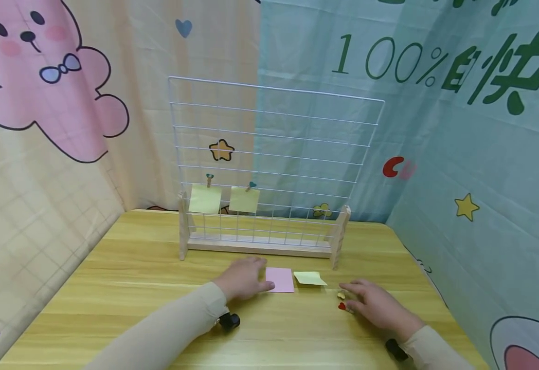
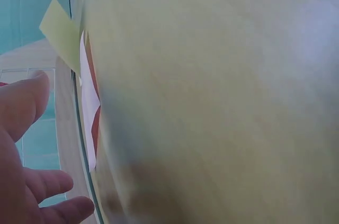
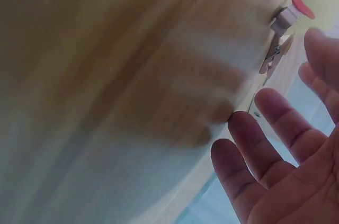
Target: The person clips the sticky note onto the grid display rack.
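Note:
My left hand (image 1: 246, 280) reaches over the table with its fingers spread, the thumb overlapping the left side of a pink sticky note (image 1: 281, 280). Just right of that lies a yellow sticky note (image 1: 309, 278), one end curling up in the left wrist view. On the right, my right hand (image 1: 375, 304) hovers with loosely extended fingers beside two small clothespins. One bears a red heart (image 1: 342, 306); the other has a yellow top (image 1: 341, 295). Nothing shows between the fingers (image 3: 249, 134) in the right wrist view.
Behind the notes stands a white wire grid (image 1: 274, 139) on a wooden base (image 1: 260, 246). Two yellow notes hang at its lower left, a left note (image 1: 204, 199) and a right note (image 1: 244, 200), each under a green-topped clothespin. Printed curtains (image 1: 473, 133) enclose the table (image 1: 126, 288).

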`<state>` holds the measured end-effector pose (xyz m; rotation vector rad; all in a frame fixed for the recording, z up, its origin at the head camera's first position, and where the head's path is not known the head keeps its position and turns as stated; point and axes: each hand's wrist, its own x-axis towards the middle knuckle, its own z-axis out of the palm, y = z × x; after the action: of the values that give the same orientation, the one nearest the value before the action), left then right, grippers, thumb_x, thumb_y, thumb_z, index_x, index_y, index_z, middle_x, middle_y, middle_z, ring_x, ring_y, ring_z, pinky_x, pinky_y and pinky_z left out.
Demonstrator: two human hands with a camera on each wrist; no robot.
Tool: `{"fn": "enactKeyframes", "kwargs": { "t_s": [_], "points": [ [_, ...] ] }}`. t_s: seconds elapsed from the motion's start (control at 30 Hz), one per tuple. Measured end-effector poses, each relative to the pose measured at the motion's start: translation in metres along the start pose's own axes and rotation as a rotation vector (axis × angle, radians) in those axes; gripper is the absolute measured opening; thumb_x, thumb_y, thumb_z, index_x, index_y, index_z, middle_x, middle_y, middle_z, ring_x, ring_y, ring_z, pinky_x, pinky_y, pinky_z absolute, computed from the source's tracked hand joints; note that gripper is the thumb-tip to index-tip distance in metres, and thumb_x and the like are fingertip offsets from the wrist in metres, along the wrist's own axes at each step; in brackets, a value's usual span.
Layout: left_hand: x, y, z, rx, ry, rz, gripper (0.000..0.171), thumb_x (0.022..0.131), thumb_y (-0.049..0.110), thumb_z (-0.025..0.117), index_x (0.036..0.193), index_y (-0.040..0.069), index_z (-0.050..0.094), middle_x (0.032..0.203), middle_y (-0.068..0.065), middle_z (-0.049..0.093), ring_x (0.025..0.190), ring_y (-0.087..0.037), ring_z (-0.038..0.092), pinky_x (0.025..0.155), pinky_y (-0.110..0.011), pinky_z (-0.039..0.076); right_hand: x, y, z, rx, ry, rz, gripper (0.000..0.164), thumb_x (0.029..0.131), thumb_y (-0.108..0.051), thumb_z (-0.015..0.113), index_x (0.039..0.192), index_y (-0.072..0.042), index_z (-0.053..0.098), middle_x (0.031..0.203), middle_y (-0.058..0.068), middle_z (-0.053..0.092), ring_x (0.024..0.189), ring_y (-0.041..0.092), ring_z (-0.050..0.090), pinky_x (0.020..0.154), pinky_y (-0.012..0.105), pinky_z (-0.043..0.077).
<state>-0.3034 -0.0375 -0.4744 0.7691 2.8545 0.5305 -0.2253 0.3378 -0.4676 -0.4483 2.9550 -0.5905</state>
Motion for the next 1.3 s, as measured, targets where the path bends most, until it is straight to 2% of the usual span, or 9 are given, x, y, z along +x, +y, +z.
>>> {"fn": "enactKeyframes", "kwargs": {
  "t_s": [0.13,0.27,0.43,0.6,0.73,0.87,1.17,1.3],
  "points": [
    [0.005,0.003,0.004,0.030,-0.016,0.003,0.083,0.098,0.063,0.063,0.156,0.007,0.049,0.162,-0.014,0.048,0.154,-0.036,0.041,0.127,-0.053,0.032,0.006,0.002,0.000,-0.023,-0.021,-0.042,0.044,0.103,-0.021,0.067,0.147,-0.017,0.063,0.142,0.011,0.063,0.130,0.040,0.061,0.107,0.062,0.050],
    [0.005,0.007,0.004,0.038,-0.023,0.002,0.081,0.097,0.063,0.065,0.154,0.007,0.052,0.160,-0.015,0.050,0.153,-0.037,0.042,0.126,-0.053,0.033,0.013,0.006,0.001,-0.064,-0.030,-0.115,0.043,0.103,-0.014,0.066,0.146,-0.018,0.064,0.134,0.009,0.064,0.122,0.035,0.064,0.101,0.058,0.054],
    [0.003,0.009,0.003,0.041,-0.023,-0.005,0.079,0.096,0.063,0.066,0.152,0.009,0.054,0.161,-0.014,0.050,0.153,-0.040,0.041,0.125,-0.055,0.033,0.021,0.014,-0.001,0.005,-0.063,-0.129,0.038,0.099,-0.014,0.071,0.137,-0.020,0.071,0.120,0.000,0.063,0.108,0.020,0.062,0.090,0.041,0.056],
    [0.003,0.011,0.000,0.024,-0.026,-0.009,0.077,0.097,0.061,0.066,0.153,0.008,0.053,0.161,-0.015,0.049,0.153,-0.039,0.040,0.126,-0.055,0.032,0.031,0.023,-0.007,0.105,-0.118,-0.115,0.032,0.096,-0.013,0.075,0.128,-0.018,0.076,0.114,-0.002,0.061,0.100,0.009,0.056,0.082,0.026,0.051],
    [0.005,0.013,-0.002,0.013,-0.020,-0.015,0.076,0.097,0.059,0.067,0.152,0.008,0.054,0.159,-0.016,0.051,0.151,-0.037,0.043,0.124,-0.055,0.035,0.040,0.028,-0.011,0.139,-0.173,-0.132,0.029,0.096,-0.013,0.075,0.124,-0.019,0.079,0.111,-0.002,0.062,0.094,0.005,0.053,0.078,0.024,0.048],
    [0.010,0.011,0.003,0.029,-0.006,-0.022,0.077,0.096,0.061,0.068,0.150,0.008,0.056,0.156,-0.015,0.054,0.149,-0.036,0.046,0.122,-0.056,0.036,0.047,0.030,-0.014,0.158,-0.210,-0.152,0.025,0.095,-0.014,0.077,0.118,-0.021,0.081,0.107,-0.003,0.065,0.090,0.004,0.052,0.076,0.024,0.047],
    [0.017,0.005,0.012,0.058,0.034,-0.027,0.076,0.090,0.061,0.074,0.144,0.009,0.062,0.150,-0.013,0.056,0.139,-0.037,0.050,0.115,-0.058,0.041,0.053,0.029,-0.015,0.185,-0.210,-0.175,0.021,0.088,-0.007,0.080,0.107,-0.014,0.084,0.100,-0.003,0.069,0.086,0.001,0.053,0.075,0.023,0.048],
    [0.017,0.007,0.013,0.081,0.042,-0.012,0.073,0.090,0.060,0.076,0.142,0.011,0.064,0.146,-0.011,0.058,0.134,-0.036,0.052,0.112,-0.057,0.043,0.053,0.032,-0.013,0.202,-0.206,-0.165,0.016,0.089,-0.007,0.080,0.102,-0.014,0.084,0.098,-0.004,0.069,0.085,0.000,0.055,0.075,0.023,0.049]
  ]
}}
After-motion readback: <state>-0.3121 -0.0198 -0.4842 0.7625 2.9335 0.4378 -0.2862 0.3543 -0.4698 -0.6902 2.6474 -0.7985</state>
